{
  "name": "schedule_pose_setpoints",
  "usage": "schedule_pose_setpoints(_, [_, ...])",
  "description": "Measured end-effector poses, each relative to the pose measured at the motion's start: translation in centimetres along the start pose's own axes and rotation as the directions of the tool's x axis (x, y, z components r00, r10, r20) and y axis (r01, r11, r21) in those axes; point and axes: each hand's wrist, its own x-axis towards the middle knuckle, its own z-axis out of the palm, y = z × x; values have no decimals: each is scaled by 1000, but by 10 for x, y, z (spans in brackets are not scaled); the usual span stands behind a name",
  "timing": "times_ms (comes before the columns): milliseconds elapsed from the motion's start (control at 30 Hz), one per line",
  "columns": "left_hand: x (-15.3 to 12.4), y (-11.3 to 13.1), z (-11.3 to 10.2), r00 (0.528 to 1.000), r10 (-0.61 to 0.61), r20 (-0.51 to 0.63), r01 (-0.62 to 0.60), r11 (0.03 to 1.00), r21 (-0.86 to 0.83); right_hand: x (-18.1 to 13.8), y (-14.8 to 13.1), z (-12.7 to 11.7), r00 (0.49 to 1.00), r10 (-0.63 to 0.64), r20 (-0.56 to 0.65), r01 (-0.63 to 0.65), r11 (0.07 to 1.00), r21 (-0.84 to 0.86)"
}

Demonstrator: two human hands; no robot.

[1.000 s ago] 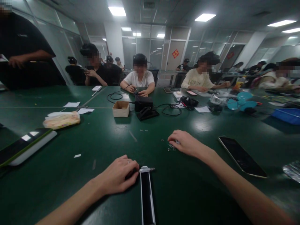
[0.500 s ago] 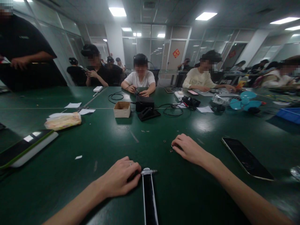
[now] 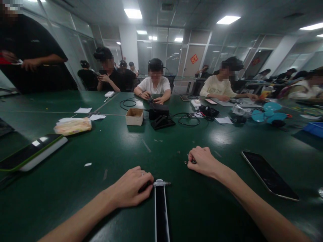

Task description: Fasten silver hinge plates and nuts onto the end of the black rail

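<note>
My left hand (image 3: 132,186), a ring on one finger, is closed at the left end of a threaded metal bolt (image 3: 165,183). The bolt lies crosswise over the top of a long flat bar (image 3: 161,211) with a dark face and pale edges, which runs off the bottom of the picture. To the right, my right hand (image 3: 204,162) rests on the table with its fingers curled inward and the tips pressed together; what they hold is too small to make out. Beside its fingertips lies a small metal ring (image 3: 186,162), and another small ring (image 3: 178,152) lies slightly farther away.
A dark-screened phone (image 3: 270,174) lies right of my right arm. Farther off on the green table stand a small open box (image 3: 134,117), a black device (image 3: 158,112) and blue fan blades (image 3: 268,114). A green-edged device (image 3: 32,151) lies left. Several people sit across.
My right hand's fingers have curled in from a reaching pose over the small metal pieces. The left hand stays at the bolt. The whole view has shifted slightly.
</note>
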Motion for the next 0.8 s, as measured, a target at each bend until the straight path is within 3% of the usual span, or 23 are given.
schedule_pose_setpoints(200, [0,0,0,1000,-6,0,6,1000,14,-4,-3,-4,997,-67,-35,67,998,-4])
schedule_pose_setpoints(367, [0,0,0,1000,2,0,-2,1000,1,-15,-25,-6,994,-105,-25,108,970,216])
schedule_pose_setpoints(533, [0,-1,1,1000,12,-13,-12,1000,21,-25,-57,1,969,-243,44,208,899,385])
schedule_pose_setpoints(800, [1,1,0,999,31,-16,-31,999,18,-28,-66,20,956,-275,-100,286,811,510])
